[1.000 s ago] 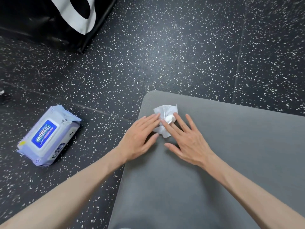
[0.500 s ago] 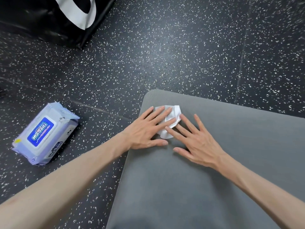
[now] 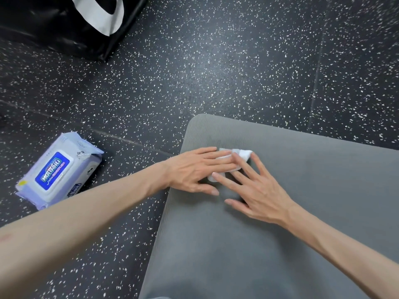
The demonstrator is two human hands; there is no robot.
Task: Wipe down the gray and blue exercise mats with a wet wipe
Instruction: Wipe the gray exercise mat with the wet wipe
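A gray mat (image 3: 269, 244) lies flat on a black floor (image 3: 216, 61) that has little white specks all over it. One round corner of the gray mat points away from the person.

A white wet wipe (image 3: 241, 153) sits on the gray mat, close to that round corner. It is crumpled up small. Most of it is hidden under the fingers, so only bits of it peek out.

The left hand (image 3: 194, 169) lies flat on top of the wet wipe. Its fingers are straight and close together, and they press the wipe down onto the gray mat. It does not curl round anything.

The right hand (image 3: 257, 190) also lies flat on the gray mat, just beside the left hand. Its fingers are straight and spread apart. Its fingertips touch the wet wipe. One fingertip rests on top of the left hand's fingers. It does not grab anything either.

A light purple pack of wipes (image 3: 59, 169) lies on the floor, well apart from the gray mat on the left hand's side. It has a blue label on top.

A shiny black bag (image 3: 54, 24) with a white mark sits on the floor, far past the pack and away from the gray mat.
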